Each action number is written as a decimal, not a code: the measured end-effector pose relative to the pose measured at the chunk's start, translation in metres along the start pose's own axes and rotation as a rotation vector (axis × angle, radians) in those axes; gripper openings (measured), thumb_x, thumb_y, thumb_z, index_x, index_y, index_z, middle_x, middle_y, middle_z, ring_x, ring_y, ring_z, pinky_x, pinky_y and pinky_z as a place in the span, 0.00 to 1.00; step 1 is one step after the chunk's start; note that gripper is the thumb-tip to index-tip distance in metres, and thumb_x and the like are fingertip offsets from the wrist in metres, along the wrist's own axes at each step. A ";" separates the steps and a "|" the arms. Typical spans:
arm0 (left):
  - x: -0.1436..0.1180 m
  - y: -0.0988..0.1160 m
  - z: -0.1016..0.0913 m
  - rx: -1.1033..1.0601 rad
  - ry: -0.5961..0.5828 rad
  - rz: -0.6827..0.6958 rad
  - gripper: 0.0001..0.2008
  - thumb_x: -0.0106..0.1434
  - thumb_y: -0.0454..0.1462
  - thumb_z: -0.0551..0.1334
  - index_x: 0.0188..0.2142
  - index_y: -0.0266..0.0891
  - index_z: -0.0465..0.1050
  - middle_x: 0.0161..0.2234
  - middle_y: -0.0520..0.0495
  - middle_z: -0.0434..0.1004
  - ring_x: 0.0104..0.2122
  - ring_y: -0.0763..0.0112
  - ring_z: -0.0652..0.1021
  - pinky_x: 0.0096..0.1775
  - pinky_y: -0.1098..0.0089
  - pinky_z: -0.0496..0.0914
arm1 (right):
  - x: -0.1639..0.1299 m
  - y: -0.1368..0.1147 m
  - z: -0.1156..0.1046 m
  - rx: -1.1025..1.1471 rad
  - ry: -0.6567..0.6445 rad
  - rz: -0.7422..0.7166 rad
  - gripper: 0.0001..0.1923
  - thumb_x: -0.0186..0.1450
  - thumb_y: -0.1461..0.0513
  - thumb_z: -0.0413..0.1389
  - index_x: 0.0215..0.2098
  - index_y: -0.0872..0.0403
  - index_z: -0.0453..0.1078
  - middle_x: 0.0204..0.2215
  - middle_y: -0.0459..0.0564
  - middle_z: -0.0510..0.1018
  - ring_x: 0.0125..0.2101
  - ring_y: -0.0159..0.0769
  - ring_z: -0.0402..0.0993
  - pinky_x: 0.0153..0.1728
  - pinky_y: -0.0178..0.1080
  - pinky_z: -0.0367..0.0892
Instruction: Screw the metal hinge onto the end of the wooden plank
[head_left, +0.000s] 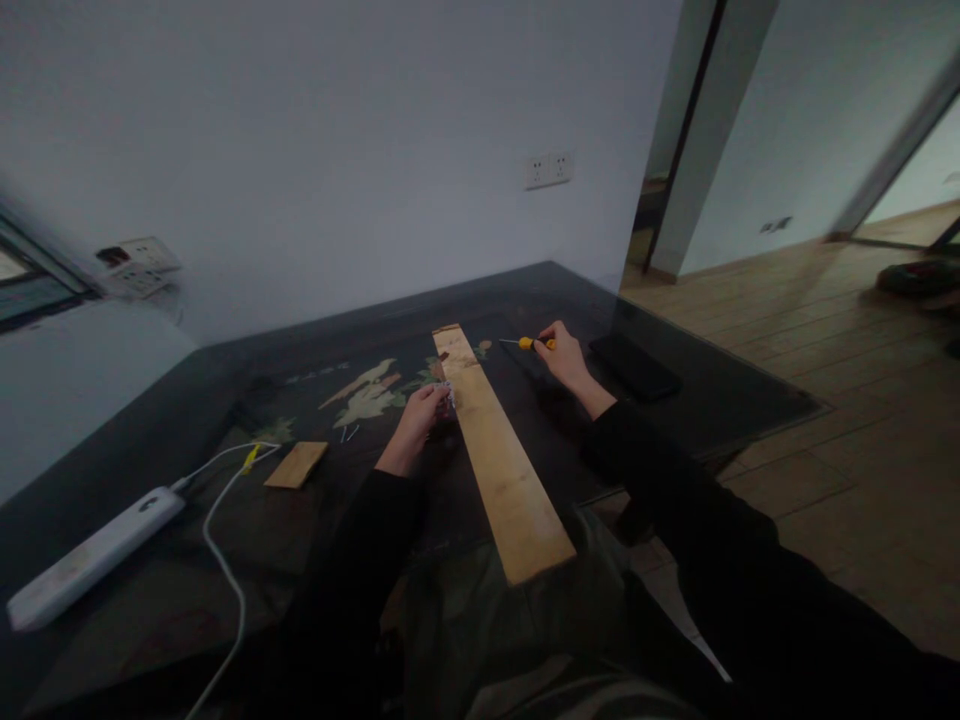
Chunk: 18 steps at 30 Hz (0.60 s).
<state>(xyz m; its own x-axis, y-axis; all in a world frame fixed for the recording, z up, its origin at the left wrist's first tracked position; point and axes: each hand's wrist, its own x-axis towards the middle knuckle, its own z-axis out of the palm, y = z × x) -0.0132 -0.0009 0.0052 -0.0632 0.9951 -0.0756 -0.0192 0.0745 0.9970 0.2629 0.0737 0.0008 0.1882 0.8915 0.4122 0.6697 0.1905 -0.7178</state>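
Observation:
A long wooden board [510, 460] lies on the dark table, its near end sticking out past the table's edge over my lap. My left hand [417, 418] is closed at the board's left edge. Its fingertips pinch a small whitish, patterned piece [445, 388], too blurred to name. To the right of the board, my right hand [564, 355] grips a screwdriver [527, 343] by its yellow and black handle. The thin shaft points left toward the board, apart from it. Two small screws or nails [349, 433] lie left of my left hand.
A short wooden piece [298, 465] rests at the left. Beyond it are a white power strip [97, 555] and its cable [225, 560]. A flat black object [636, 366] lies right of my right hand. The table [750, 400] meets a wall with sockets [548, 170].

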 end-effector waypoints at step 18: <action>-0.007 0.005 0.001 -0.018 -0.009 0.006 0.10 0.50 0.41 0.69 0.29 0.36 0.75 0.31 0.47 0.78 0.31 0.70 0.76 0.32 0.73 0.69 | -0.018 -0.009 -0.010 -0.520 -0.338 -0.016 0.22 0.66 0.59 0.58 0.56 0.58 0.64 0.51 0.66 0.73 0.50 0.52 0.72 0.45 0.46 0.68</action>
<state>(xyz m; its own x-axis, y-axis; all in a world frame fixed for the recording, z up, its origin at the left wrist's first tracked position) -0.0121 -0.0074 0.0107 -0.0545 0.9961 -0.0690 -0.0363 0.0671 0.9971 0.2608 0.0518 0.0051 -0.0058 0.9873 0.1588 0.9488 0.0556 -0.3108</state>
